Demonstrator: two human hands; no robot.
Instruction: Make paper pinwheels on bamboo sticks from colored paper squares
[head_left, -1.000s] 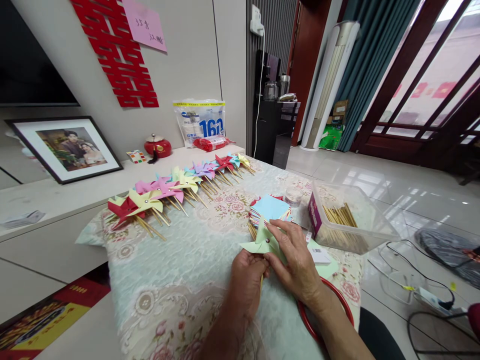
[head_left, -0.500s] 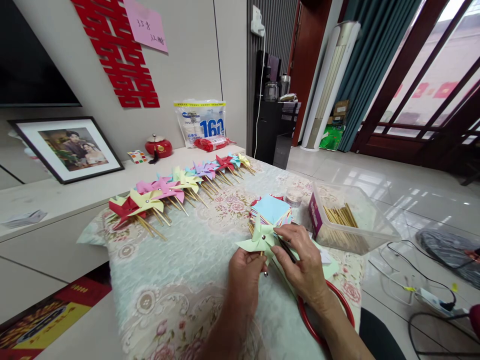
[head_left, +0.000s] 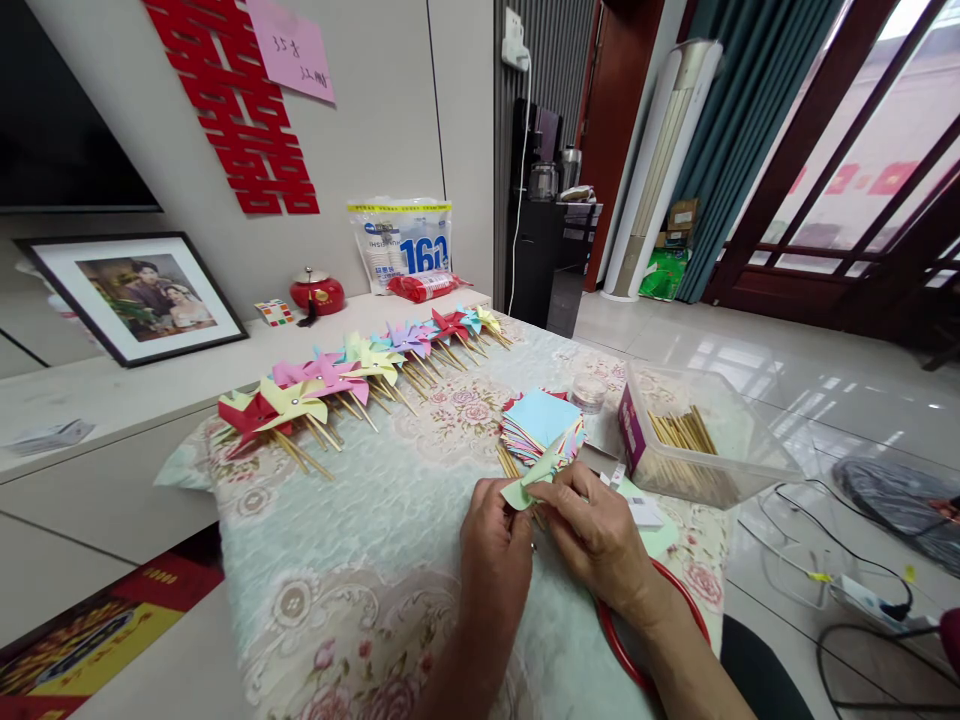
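A pale green paper pinwheel [head_left: 520, 492] is between my two hands, turned so that its blades are seen nearly edge-on. My left hand [head_left: 495, 545] is closed on its lower left side, with the thumb and forefinger pinching. From the right, the fingers of my right hand [head_left: 600, 530] are closed on the paper near its middle. Most of the pinwheel's stick is hidden by my hands. Just behind the pinwheel lies a stack of square coloured papers [head_left: 541, 418], light blue on top. Under my right forearm, red-handled scissors [head_left: 624, 650] are partly covered.
Finished-looking pinwheels [head_left: 367, 365] in several colours lie in a row at the back left. A clear plastic box [head_left: 750, 460] of wooden sticks [head_left: 682, 432] stands on the right. Near the stack are a small round tub [head_left: 589, 390] and green paper [head_left: 664, 540].
The green pinwheel has turned from facing me to nearly edge-on. My right hand's fingers have moved left and down onto its paper. My left hand has risen slightly.
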